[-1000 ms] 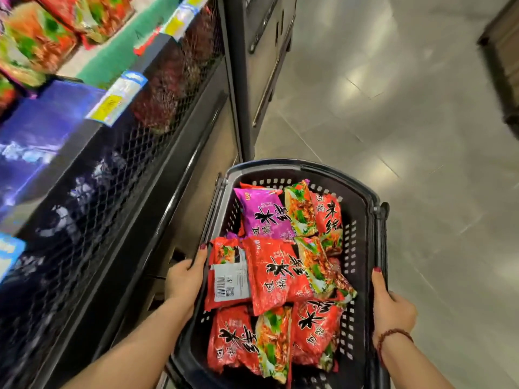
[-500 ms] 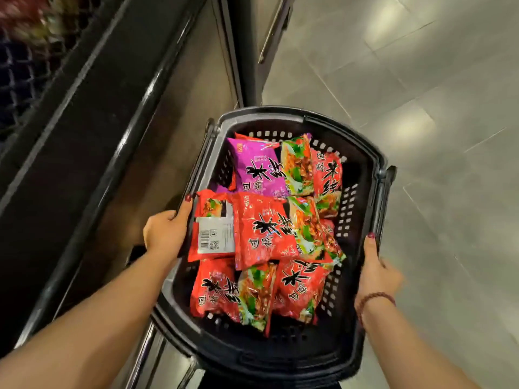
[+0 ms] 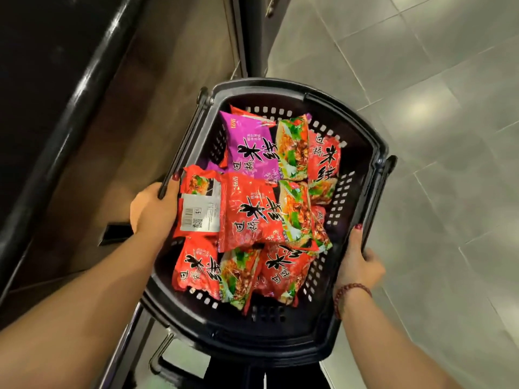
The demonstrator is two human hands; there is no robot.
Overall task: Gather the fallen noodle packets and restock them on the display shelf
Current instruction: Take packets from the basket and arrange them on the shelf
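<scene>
A black plastic basket [image 3: 362, 141] is held in front of me, above the floor. Several red noodle packets [image 3: 252, 211] and one purple packet [image 3: 247, 144] lie piled inside it. One red packet [image 3: 198, 211] at the left lies back side up, showing a white label. My left hand [image 3: 153, 209] grips the basket's left rim, thumb over the edge. On the right rim, my right hand [image 3: 358, 262] holds on, a red bead bracelet on its wrist. The shelf's stocked rows are out of view.
The dark base of the display shelf [image 3: 56, 113] with a glossy rail runs along the left. A dark cabinet [image 3: 252, 32] stands beyond the basket. Grey tiled floor [image 3: 435, 136] spreads to the right. A metal frame [image 3: 157, 357] shows below the basket.
The view has tipped downward, so the stocked shelf rows have left the frame. The basket now sits tilted and slightly more to the right. Both hands keep their grip on its rims.
</scene>
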